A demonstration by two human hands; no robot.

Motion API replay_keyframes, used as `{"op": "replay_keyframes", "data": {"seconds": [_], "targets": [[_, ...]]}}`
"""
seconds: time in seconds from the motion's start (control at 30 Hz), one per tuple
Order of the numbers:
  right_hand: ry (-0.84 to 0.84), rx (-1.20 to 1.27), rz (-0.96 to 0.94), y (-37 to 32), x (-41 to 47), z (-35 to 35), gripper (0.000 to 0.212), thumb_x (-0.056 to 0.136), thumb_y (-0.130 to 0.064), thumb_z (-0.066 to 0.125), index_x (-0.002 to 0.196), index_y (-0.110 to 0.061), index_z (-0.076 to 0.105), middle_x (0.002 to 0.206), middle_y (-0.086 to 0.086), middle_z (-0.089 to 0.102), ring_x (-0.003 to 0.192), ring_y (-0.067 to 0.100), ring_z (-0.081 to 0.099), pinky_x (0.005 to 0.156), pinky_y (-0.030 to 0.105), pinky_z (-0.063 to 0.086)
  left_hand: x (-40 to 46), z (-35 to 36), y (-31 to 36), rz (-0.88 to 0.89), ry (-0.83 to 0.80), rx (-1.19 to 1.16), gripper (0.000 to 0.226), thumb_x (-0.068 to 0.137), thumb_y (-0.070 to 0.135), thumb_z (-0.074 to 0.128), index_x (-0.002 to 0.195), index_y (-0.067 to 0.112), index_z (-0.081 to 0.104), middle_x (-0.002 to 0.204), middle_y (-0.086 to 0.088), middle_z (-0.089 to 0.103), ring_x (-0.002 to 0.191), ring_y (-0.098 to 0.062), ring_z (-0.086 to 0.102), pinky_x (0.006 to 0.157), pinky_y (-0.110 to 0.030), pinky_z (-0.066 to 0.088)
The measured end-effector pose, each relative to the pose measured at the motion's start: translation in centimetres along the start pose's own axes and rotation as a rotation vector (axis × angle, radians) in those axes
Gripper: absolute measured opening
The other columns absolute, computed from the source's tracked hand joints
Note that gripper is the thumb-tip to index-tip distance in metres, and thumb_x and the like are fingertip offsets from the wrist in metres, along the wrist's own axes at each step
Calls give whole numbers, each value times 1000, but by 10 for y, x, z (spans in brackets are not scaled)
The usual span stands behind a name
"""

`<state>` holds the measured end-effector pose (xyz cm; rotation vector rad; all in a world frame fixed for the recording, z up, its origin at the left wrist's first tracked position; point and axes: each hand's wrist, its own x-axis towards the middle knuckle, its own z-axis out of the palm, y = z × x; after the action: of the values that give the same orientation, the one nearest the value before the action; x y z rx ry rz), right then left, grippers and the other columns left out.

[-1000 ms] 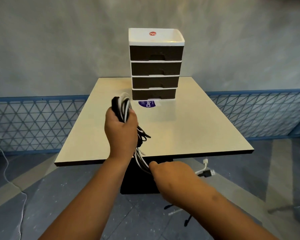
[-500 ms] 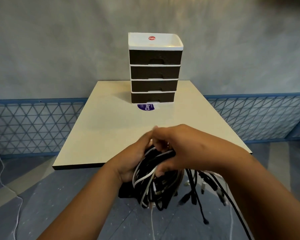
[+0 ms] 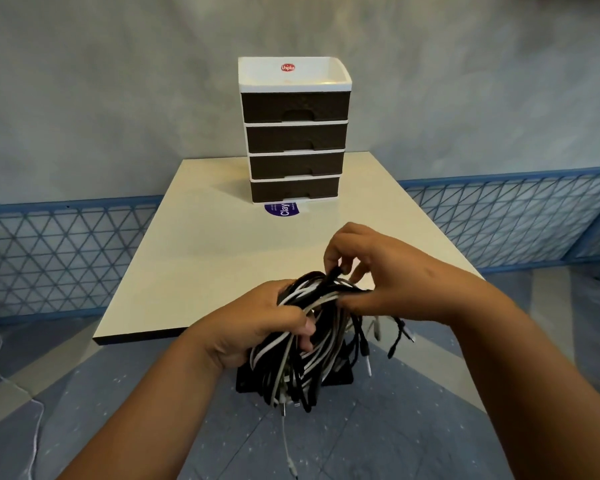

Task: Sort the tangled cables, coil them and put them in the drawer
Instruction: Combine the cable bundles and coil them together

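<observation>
Cable bundle (image 3: 305, 344): black and white leads mixed, tangled into a dense wad, loose plug ends dangling below and to the right. Held in the air just off the near edge of the table (image 3: 201, 258). Left hand (image 3: 257, 327) clamped around the wad's left side. Right hand (image 3: 378, 275) pinching a black strand at the top, fingers closed on it. Drawer unit (image 3: 294, 133): four dark drawers, all shut, white frame, at the far end of the table; purple label (image 3: 282, 209) in front of it. Cream tabletop, grey wall, blue mesh fence (image 3: 66, 254), grey floor.
</observation>
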<state>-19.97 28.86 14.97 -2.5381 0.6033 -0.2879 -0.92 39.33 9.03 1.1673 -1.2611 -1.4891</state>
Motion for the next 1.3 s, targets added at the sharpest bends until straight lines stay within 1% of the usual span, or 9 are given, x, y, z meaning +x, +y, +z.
{"op": "replay_keyframes", "data": {"seconds": [0.17,0.4,0.53,0.8,0.93,1.03,1.1,1.2,1.3], "targets": [[61,280,117,20,-6,26,52,81,-28,78,125,-36,51,117,-19,58,108,1,58,92,29,53,0,2,-3,38,-100,-460,38,58,7,64,93,3,50,57,0,44,50,-12,46,67,-31,52],[135,442,135,11,-5,31,19,86,-11,67,103,-18,62,85,12,64,70,16,58,64,35,48,2,-8,-5,45,-316,-622,29,71,12,71,98,4,62,63,1,51,59,-13,55,79,-36,53],[94,272,154,5,-2,23,17,85,-15,61,99,-25,62,79,4,65,69,18,61,62,39,50,1,-17,7,-29,-174,-244,35,67,15,73,98,2,65,77,-13,65,80,-30,68,91,-51,51],[119,82,203,-1,6,14,19,85,-26,63,103,-29,62,79,-8,66,72,9,62,69,37,55,4,-4,20,50,89,151,52,70,12,80,120,15,65,105,-15,71,101,-28,69,90,-39,55],[120,140,210,3,11,10,16,84,-25,67,100,-27,66,75,-4,66,66,9,61,63,32,50,10,13,9,35,359,62,28,70,15,69,95,3,64,74,-13,66,76,-27,71,72,-42,58],[49,424,173,20,9,4,31,83,-43,73,109,-27,67,94,-4,71,82,8,65,73,24,51,15,14,4,83,426,-91,14,72,11,63,73,2,53,59,-10,49,57,-25,61,69,-43,55],[35,656,166,40,1,1,51,80,-55,70,121,-27,63,110,5,69,99,26,65,87,39,55,15,5,5,117,417,-201,15,73,10,62,65,6,50,56,-5,40,51,-19,53,69,-39,56],[-40,819,187,71,-13,11,54,83,-40,69,131,-20,55,113,13,67,103,34,64,99,48,50,15,-16,9,135,420,-275,19,73,12,61,63,9,45,53,-1,37,49,-16,49,69,-34,54],[-134,905,177,84,-21,34,55,82,-19,73,131,-6,51,101,16,66,91,29,64,91,49,48,15,-33,14,166,444,-257,13,72,11,59,67,10,48,54,0,35,49,-15,49,69,-33,55]]}}
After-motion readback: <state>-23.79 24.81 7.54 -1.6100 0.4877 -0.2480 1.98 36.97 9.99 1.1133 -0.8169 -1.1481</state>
